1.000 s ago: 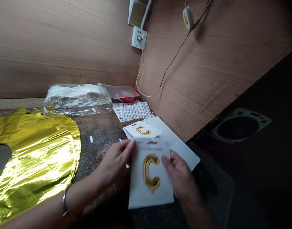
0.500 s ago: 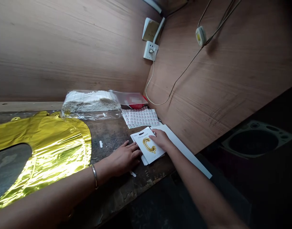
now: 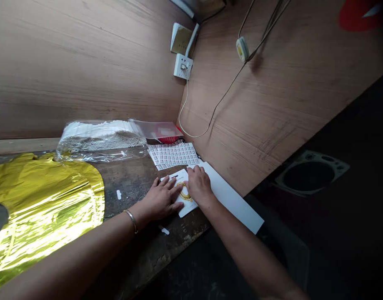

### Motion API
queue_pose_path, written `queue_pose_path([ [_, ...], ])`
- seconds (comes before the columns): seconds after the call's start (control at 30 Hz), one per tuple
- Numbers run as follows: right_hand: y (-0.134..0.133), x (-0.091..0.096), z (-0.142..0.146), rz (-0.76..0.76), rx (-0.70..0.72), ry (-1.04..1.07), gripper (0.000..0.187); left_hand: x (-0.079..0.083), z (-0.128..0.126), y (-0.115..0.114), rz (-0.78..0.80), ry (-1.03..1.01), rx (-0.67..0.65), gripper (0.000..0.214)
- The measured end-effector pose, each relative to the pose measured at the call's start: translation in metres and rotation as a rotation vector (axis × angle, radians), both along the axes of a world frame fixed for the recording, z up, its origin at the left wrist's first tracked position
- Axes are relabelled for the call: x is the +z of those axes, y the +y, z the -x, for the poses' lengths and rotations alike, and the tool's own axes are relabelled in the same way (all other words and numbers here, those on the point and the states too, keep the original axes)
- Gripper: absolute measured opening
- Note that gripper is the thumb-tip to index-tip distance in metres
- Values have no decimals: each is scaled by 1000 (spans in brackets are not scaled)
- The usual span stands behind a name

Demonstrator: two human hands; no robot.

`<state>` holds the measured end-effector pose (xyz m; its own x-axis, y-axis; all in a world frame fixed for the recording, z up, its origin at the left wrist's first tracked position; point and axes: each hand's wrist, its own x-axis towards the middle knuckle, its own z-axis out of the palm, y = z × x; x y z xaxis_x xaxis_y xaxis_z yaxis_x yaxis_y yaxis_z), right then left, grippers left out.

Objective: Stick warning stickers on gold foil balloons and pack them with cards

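A white foil balloon card [image 3: 186, 207] with a gold letter printed on it lies on the dark worktop, partly covered by both hands. My left hand [image 3: 161, 198], with a silver bangle at the wrist, rests flat across its left part, fingers spread. At the card's right side, my right hand [image 3: 199, 185] has its fingers curled around the edge, the thumb on the printed face. Beside that hand a long white sheet [image 3: 233, 202] reaches toward the front edge. A shiny gold foil balloon [image 3: 53, 200] lies flat on the left.
Sticker sheets [image 3: 174, 154] lie behind the card. A clear plastic bag [image 3: 103, 139] of white strips and a red basket [image 3: 169, 140] stand along the back wall. Small white tabs [image 3: 118, 194] lie on the worktop. A cable [image 3: 211, 121] hangs from the socket [image 3: 183, 66].
My left hand has moved from beside the card onto its face. My right hand's fingers have curled more at the card's edge. The view has shifted to the right.
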<state>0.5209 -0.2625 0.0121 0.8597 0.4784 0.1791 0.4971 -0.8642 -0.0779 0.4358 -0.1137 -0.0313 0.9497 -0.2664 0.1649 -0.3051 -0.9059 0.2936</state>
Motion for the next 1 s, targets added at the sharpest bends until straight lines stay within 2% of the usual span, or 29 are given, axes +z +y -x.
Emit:
queue_pose_path([
  [0.07, -23, 10, 1, -19, 5, -45, 38, -2, 0, 3, -4, 19, -3, 64],
  [0.17, -76, 19, -5, -18, -94, -47, 44, 0, -1, 6, -3, 36, 2, 65],
  [0.27, -124, 10, -9, 31, -139, 68, 59, 2, -3, 6, -1, 52, 12, 65],
  [0.33, -141, 0, -9, 60, -124, 142, 71, 3, -4, 5, -3, 63, 18, 64],
  [0.47, -147, -10, -9, 79, -103, 199, 79, 6, -5, 3, -9, 86, 31, 66],
  [0.67, -144, 2, -10, 73, -90, 220, 74, 9, -5, 3, 0, 102, 34, 67],
  [0.8, -144, 7, -9, 61, -64, 217, 57, 5, -6, 2, 31, 98, 30, 67],
  [0.9, -139, 7, -5, 43, -76, 141, 43, 3, -7, 4, 71, 85, 36, 65],
  [1.0, -132, 10, 11, -4, -132, -1, 48, 12, -5, 3, 135, 52, 24, 61],
])
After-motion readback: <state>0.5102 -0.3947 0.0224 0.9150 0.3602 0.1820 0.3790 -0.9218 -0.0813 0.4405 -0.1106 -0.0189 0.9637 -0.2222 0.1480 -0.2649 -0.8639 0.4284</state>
